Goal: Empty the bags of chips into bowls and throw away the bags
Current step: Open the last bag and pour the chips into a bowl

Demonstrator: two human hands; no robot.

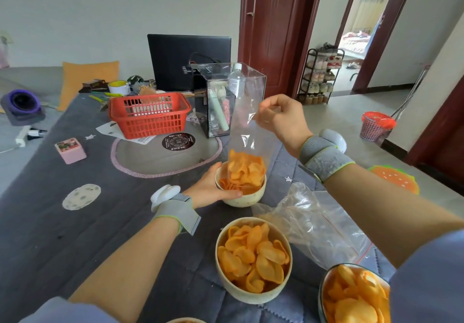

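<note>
- Head view: the right hand (281, 119) is up in the air, and its fingers (263, 110) pinch the top end of a clear bag (247, 131).
- The clear bag hangs upside down, with its open end inside a small bowl (244, 198).
- Orange chips (247, 169) sit bunched at the low end of the bag, and some are already in the small bowl.
- The left hand (211, 187) is on the worktop (62, 242), and its fingers wrap around the side of the small bowl and hold it.
- A second bowl (253, 260) stands nearer to the person and is full of chips.
- A third bowl (354, 295) is at the bottom right. It is full of chips too, and the right sleeve hides part of it.
- The rim of one more bowl may peek in at the very bottom edge, but I cannot tell.
- At least one empty bag (319, 224) lies crumpled on the worktop, just right of the second bowl. I cannot tell how many lie there.
- Each wrist has one grey band with a white round thing on it, so two bands in all.
- One red basket (149, 115) stands farther back on the worktop, and one clear box (226, 101) stands to its right.
- One pink bin (375, 125) with a red bag in it stands on the floor, well apart from the bowls.
</note>
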